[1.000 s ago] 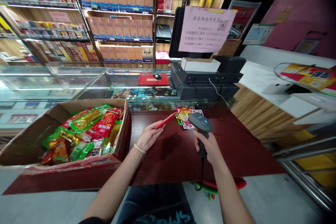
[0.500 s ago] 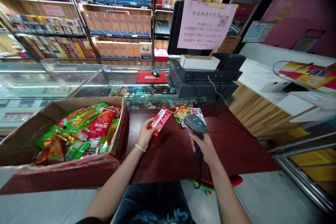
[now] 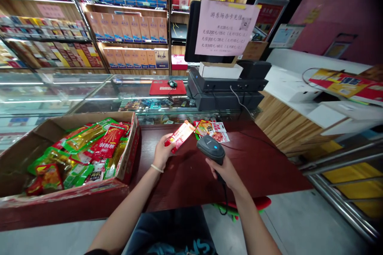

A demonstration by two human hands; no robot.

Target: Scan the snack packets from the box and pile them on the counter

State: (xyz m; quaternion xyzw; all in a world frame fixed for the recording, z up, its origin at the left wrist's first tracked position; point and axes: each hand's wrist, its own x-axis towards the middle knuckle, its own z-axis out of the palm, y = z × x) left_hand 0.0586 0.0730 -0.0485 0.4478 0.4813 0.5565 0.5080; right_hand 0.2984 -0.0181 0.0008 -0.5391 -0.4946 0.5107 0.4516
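Note:
Between the fingers and thumb of my left hand (image 3: pixel 162 152) is a red snack packet (image 3: pixel 181 135), held just over the dark red table. A bright glow lies across the packet's face. My right hand (image 3: pixel 225 170) is wrapped round the grip of a black barcode scanner (image 3: pixel 210 147), whose head points at the packet from the right, apart from it. The scanner shows a small blue light, and its cord hangs past the table's front edge. Behind the scanner lie several snack packets (image 3: pixel 212 129) in a loose pile.
An open cardboard box (image 3: pixel 134 143) full of red and green snack packets stands at the left. Beyond the table (image 3: pixel 257 167) are a glass counter (image 3: pixel 101 95), a red mouse pad (image 3: pixel 158 87) with a mouse, and a monitor with a pink paper sign (image 3: pixel 226 28).
My right hand has brought the scanner leftward, closer to the packet. The packet is now lit brightly and tilted a little differently. The whole view has shifted slightly.

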